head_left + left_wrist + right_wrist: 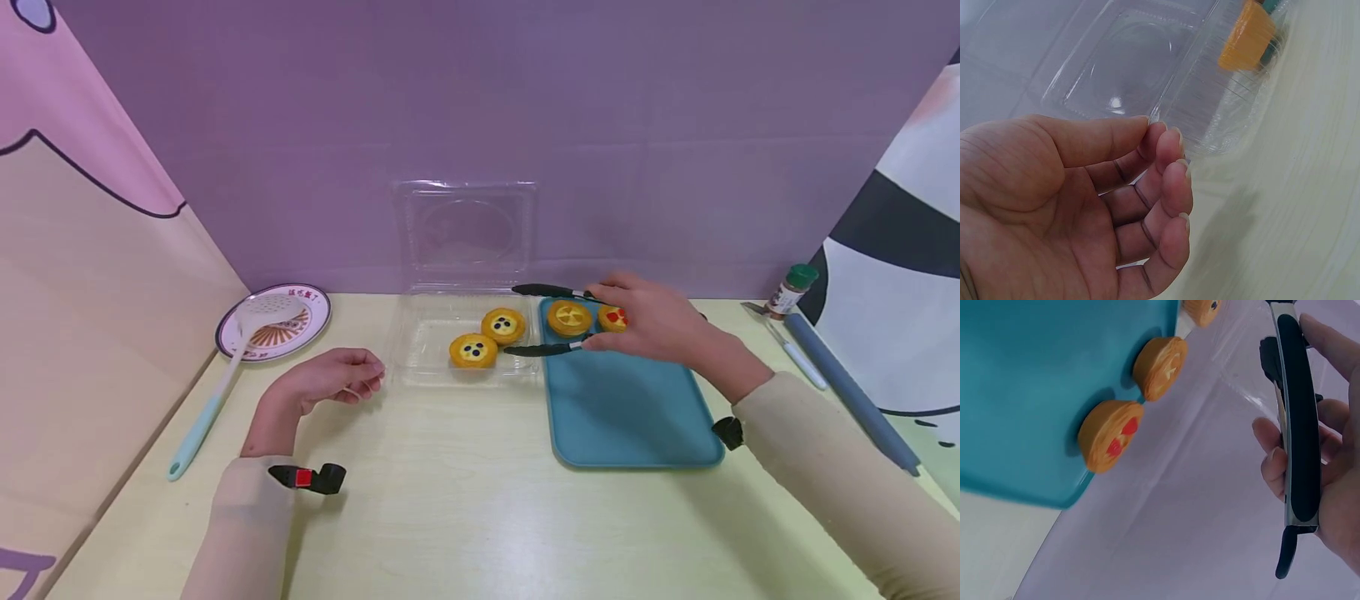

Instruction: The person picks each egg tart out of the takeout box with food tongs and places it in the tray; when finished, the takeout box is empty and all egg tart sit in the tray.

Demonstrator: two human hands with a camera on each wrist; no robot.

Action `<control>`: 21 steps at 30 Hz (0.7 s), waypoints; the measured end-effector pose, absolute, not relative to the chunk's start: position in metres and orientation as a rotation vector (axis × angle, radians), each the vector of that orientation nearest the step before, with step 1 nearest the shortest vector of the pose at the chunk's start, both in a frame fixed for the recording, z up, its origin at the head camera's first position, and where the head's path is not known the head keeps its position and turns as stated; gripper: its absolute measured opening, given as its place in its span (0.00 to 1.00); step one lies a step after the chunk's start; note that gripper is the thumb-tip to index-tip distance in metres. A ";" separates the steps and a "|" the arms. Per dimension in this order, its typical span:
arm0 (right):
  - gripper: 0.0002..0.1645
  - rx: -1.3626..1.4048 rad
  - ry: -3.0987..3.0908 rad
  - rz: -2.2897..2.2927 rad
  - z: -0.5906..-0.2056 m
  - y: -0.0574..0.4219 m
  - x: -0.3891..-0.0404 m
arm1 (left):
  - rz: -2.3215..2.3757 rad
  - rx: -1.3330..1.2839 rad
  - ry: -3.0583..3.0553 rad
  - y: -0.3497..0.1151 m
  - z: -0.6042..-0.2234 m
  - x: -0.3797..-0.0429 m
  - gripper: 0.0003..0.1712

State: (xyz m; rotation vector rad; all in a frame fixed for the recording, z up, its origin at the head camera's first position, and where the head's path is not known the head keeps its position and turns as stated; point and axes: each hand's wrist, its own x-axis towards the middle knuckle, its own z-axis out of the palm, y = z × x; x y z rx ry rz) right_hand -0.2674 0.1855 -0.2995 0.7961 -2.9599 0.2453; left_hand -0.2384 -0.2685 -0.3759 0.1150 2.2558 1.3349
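My left hand [333, 379] pinches the near left edge of a clear plastic clamshell box [423, 333] between thumb and fingertips. Its lid [468, 233] stands raised at the back. Inside the box, two egg tarts with dark dots lie side by side, a front tart [473, 351] and a rear tart [503, 326]. My right hand [652, 321] grips black-tipped tongs [1302, 425], their arms spread apart. The tongs' tips reach over the box's right side, the lower one right at the tarts. Beneath that hand, a yellow-topped tart [569, 318] and a red-topped tart [1110, 436] sit on a blue tray [630, 408].
At the left, a white skimmer [206, 421] with a pale green handle lies across a patterned plate [318, 308]. On the right are a green-capped spice jar [791, 290], a white-handled utensil [802, 362] and a grey-blue rod [855, 392]. A purple backdrop rises behind the table.
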 end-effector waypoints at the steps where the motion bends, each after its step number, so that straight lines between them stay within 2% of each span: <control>1: 0.50 0.814 -2.964 0.232 -0.299 0.182 -0.270 | 1.333 0.113 2.257 -0.268 -0.376 -0.238 0.17; 21: 0.50 0.978 -3.110 0.271 -0.308 0.145 -0.300 | 1.323 0.110 2.261 -0.269 -0.375 -0.239 0.18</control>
